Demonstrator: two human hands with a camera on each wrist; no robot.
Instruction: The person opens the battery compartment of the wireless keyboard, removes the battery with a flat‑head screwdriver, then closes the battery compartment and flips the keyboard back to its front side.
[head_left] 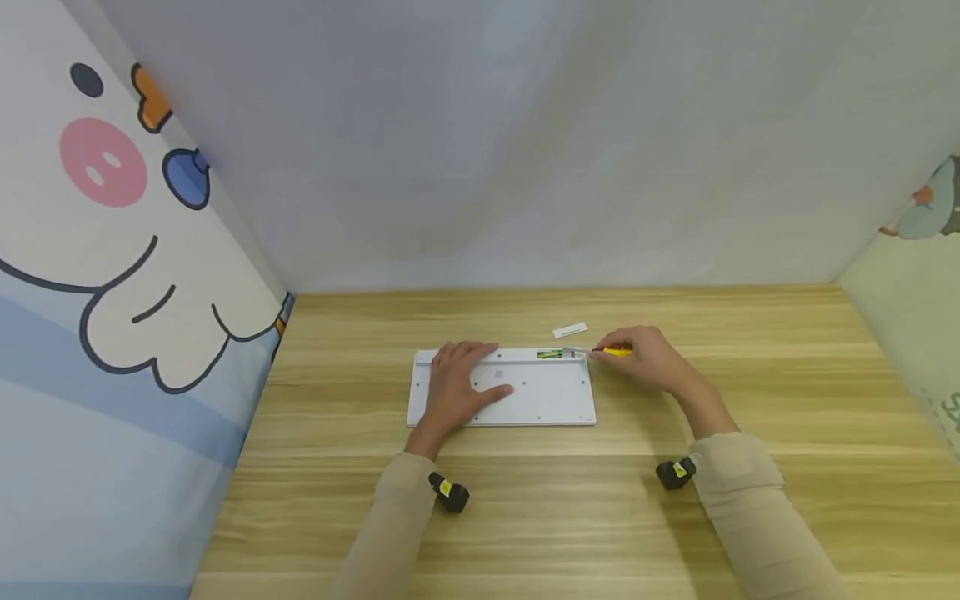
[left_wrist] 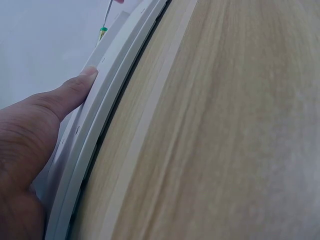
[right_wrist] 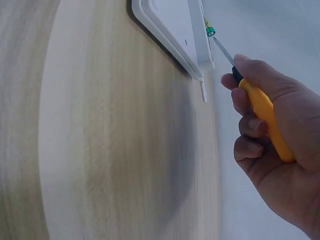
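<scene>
A white keyboard (head_left: 555, 402) lies face down on the table, its raised strip along the far side. In that strip an uncovered compartment shows green batteries (head_left: 550, 354). My left hand (head_left: 453, 385) rests on the keyboard's left half, thumb and fingers spread, with the thumb pressed on its back in the left wrist view. My right hand (head_left: 647, 357) grips a screwdriver (right_wrist: 264, 114) by its yellow handle. The screwdriver's metal tip is right by the end of a green battery (right_wrist: 210, 31) in the right wrist view.
A small white cover strip (head_left: 570, 330) lies on the wooden table (head_left: 540, 500) just beyond the keyboard. A pale curtain (head_left: 525, 167) hangs behind the table, and a cartoon-printed panel (head_left: 112, 317) stands on the left.
</scene>
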